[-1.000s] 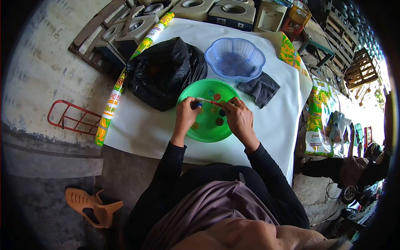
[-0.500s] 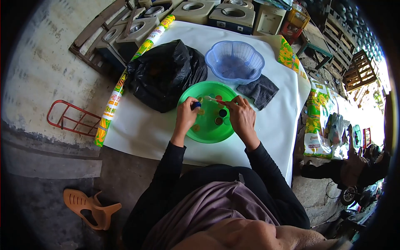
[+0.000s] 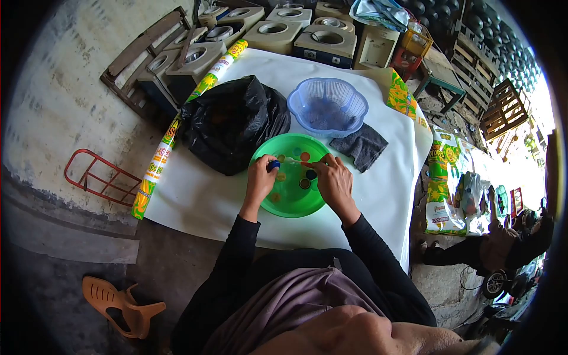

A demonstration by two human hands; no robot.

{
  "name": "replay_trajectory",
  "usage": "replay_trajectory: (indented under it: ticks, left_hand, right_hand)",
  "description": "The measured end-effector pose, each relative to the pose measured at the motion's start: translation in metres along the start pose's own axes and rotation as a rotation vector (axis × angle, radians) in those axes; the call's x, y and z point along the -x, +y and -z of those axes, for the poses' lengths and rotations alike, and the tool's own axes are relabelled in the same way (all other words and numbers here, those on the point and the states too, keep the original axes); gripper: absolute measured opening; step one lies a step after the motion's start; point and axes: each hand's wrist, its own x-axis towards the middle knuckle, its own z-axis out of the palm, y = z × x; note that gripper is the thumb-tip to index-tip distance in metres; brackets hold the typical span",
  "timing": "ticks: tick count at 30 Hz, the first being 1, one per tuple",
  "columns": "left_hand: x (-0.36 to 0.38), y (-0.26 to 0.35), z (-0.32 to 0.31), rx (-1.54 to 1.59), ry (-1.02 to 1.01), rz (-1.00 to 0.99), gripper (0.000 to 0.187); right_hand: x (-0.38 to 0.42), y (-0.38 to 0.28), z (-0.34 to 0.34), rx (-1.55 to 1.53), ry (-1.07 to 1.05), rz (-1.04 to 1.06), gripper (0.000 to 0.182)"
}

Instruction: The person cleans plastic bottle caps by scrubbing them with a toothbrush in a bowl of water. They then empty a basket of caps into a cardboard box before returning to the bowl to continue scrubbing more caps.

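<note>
My left hand (image 3: 258,180) is closed on a dark blue cap (image 3: 273,165) above the left side of a round green basin (image 3: 291,208). My right hand (image 3: 336,186) pinches a thin brush-like tool (image 3: 302,163), red near the fingers, over the basin's right side. The tool's pale end points left, toward the cap; whether they touch is too small to tell. Several caps lie in the basin, among them a red-orange one (image 3: 305,157) and a dark one (image 3: 310,174).
Behind the basin are a black plastic bag (image 3: 236,121), a blue basket (image 3: 328,106) and a grey cloth (image 3: 361,145) on the white-covered table (image 3: 195,204). A patterned roll (image 3: 155,171) lines the left edge. A person (image 3: 494,245) is at the far right. An orange chair (image 3: 124,305) stands lower left.
The camera view has shifted, so the table and basin appear lower. Both hands remain over the basin with the cap and tool still held.
</note>
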Motion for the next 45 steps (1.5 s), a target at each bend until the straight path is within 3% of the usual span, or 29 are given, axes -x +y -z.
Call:
replay_trajectory:
  ticks: [5, 8, 14, 17, 19, 22, 25, 28, 33, 35, 38, 42, 45]
  left_hand:
    - [0.003, -0.005, -0.004, 0.014, 0.079, -0.080, 0.024]
    - [0.001, -0.009, -0.007, 0.032, 0.071, -0.052, 0.025]
    - [0.003, -0.005, -0.002, -0.077, -0.018, -0.037, 0.031]
    - [0.002, -0.009, -0.004, -0.095, -0.042, -0.022, 0.034]
    - [0.003, -0.007, -0.004, -0.090, -0.045, -0.031, 0.034]
    - [0.003, 0.002, -0.005, 0.054, 0.017, -0.031, 0.031]
    - [0.006, 0.022, 0.002, -0.035, 0.184, -0.172, 0.029]
    - [0.001, 0.026, 0.016, -0.225, -0.174, -0.177, 0.029]
    - [-0.068, 0.064, 0.005, -0.111, -0.311, -0.316, 0.029]
    - [-0.104, 0.074, -0.016, -0.023, -0.229, -0.417, 0.028]
    - [-0.132, 0.081, -0.033, -0.169, 0.090, -0.659, 0.026]
    - [-0.121, 0.087, -0.017, -0.191, -0.367, -0.369, 0.025]
    - [-0.098, 0.037, -0.028, -0.247, -0.517, -0.450, 0.014]
  right_hand:
    - [0.000, -0.019, 0.016, -0.101, 0.000, -0.018, 0.016]
    - [0.000, 0.009, -0.014, 0.103, -0.061, -0.023, 0.015]
    - [0.004, -0.022, 0.016, -0.174, 0.072, 0.036, 0.025]
    - [0.004, -0.004, 0.004, -0.039, 0.006, 0.018, 0.027]
    - [0.004, 0.000, 0.002, 0.003, 0.038, 0.027, 0.018]
    - [0.011, -0.007, 0.011, -0.068, 0.083, 0.054, 0.017]
    - [0.020, -0.007, 0.025, -0.045, 0.057, -0.012, 0.014]
    - [0.033, -0.002, 0.039, -0.062, 0.058, -0.056, 0.010]
    - [0.053, 0.008, 0.048, -0.126, 0.103, -0.163, 0.011]
    - [0.059, 0.011, 0.045, -0.121, 0.124, -0.175, 0.011]
    - [0.066, 0.013, 0.046, -0.124, 0.152, -0.192, 0.011]
    - [0.067, 0.014, 0.053, -0.136, 0.226, -0.225, 0.012]
    - [0.071, 0.021, 0.050, -0.145, 0.232, -0.261, 0.011]
